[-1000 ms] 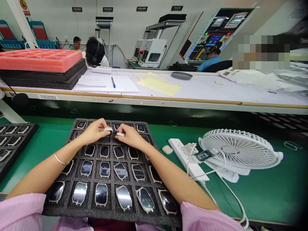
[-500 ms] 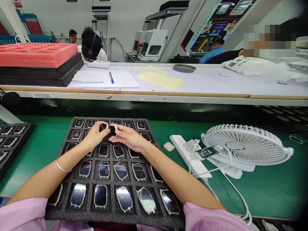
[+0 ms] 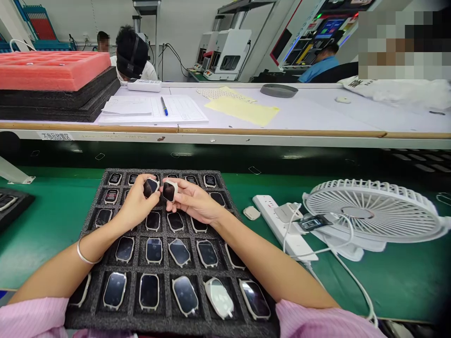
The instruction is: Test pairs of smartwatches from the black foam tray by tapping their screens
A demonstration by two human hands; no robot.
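Both watch cases have tilted glass-up, the left hand (image 3: 136, 204) pinching one (image 3: 150, 187), the right hand (image 3: 192, 201) the other (image 3: 169, 191).

We wear pale pink sleeves w/ fine stripes: L sleeve (image 3: 31, 317), R sleeve (image 3: 317, 324). Thin silver bangle (image 3: 86, 256) on our L wrist; forearms bare.

Green surface (image 3: 387, 286) ran across the front, long white bench (image 3: 317, 117) stood behind, white machines (image 3: 229, 54) lined a pale wall (image 3: 183, 23), bright even light.
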